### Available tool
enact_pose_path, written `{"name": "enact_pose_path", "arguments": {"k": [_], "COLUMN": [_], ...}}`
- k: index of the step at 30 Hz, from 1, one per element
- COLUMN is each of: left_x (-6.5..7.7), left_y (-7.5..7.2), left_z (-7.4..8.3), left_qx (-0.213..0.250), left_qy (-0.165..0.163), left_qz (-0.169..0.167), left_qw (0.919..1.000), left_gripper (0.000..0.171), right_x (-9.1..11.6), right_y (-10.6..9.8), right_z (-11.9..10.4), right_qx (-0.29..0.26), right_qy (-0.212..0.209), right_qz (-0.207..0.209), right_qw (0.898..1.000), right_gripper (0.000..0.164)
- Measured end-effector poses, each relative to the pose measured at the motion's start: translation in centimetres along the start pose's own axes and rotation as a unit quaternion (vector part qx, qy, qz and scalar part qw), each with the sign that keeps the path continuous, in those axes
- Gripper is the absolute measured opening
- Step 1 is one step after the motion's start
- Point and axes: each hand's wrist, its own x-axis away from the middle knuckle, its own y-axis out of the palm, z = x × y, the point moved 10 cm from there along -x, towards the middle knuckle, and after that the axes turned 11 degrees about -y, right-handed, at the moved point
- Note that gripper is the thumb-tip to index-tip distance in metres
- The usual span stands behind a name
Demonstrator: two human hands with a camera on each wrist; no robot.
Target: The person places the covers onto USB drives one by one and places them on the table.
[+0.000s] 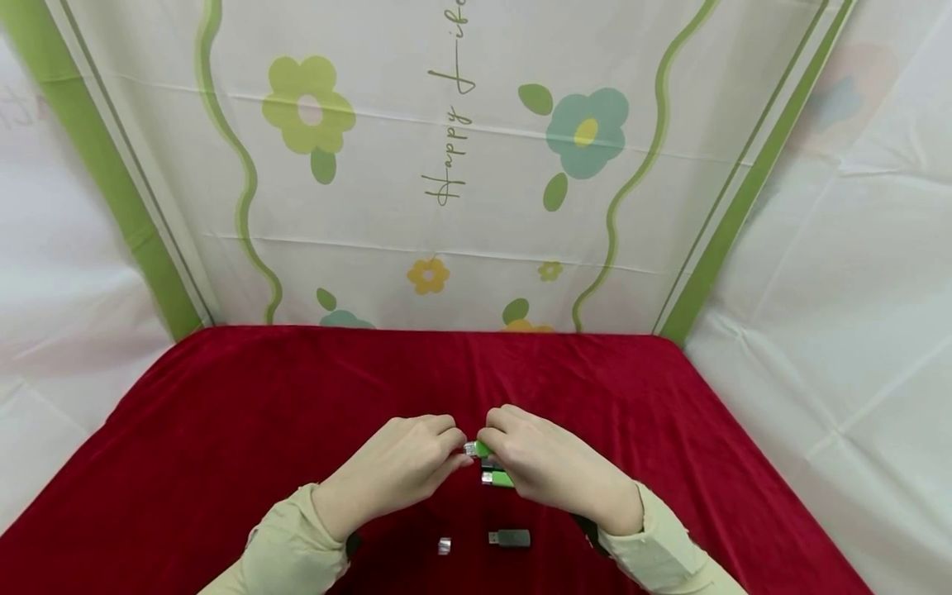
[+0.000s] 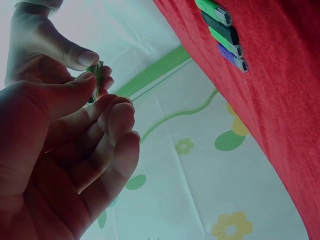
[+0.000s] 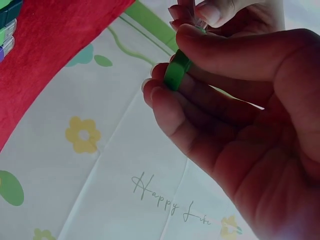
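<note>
Above the red cloth, my right hand (image 1: 558, 463) pinches a green USB flash drive (image 1: 483, 449) between thumb and fingers. Its clear-capped end (image 1: 470, 449) points left, where thumb and fingertips of my left hand (image 1: 402, 463) pinch the cap. In the right wrist view the green body (image 3: 176, 71) shows between the right thumb and fingers, with the left fingertips at its far end. A dark grey flash drive (image 1: 511, 539) with its metal plug bare lies on the cloth nearer me. Left of it lies a loose clear cap (image 1: 445, 545).
Several capped flash drives lie side by side on the red cloth (image 1: 260, 430), among them a dark one (image 2: 220, 27), a green one (image 2: 225, 40) and a purple one (image 2: 231, 57). White curtains with printed flowers (image 1: 308, 107) stand behind and at both sides.
</note>
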Motion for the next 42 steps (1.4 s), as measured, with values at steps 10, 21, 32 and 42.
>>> {"name": "enact_pose_path", "arguments": {"k": [10, 21, 32, 42], "left_x": [0.2, 0.5, 0.5, 0.5], "left_y": [0.4, 1.9, 1.7, 1.9], "left_z": [0.1, -1.1, -1.7, -1.8], "left_qx": [-0.025, -0.005, -0.023, -0.017], "left_qy": [0.003, -0.039, -0.062, -0.076], "left_qz": [-0.006, -0.078, -0.086, -0.105], "left_qw": [0.9997, 0.9962, 0.9941, 0.9914], "left_gripper": [0.032, 0.031, 0.028, 0.032], "right_x": [-0.2, 1.1, 5.3, 5.7], "right_y": [1.1, 4.1, 7.9, 9.7], "right_z": [-0.2, 0.5, 1.1, 0.1], "right_qx": [0.014, -0.074, -0.101, -0.119], "right_qy": [-0.001, 0.021, 0.057, 0.049], "right_qz": [-0.017, -0.024, -0.057, -0.095], "right_qw": [1.000, 0.997, 0.992, 0.987], "right_gripper": [0.034, 0.017, 0.019, 0.015]}}
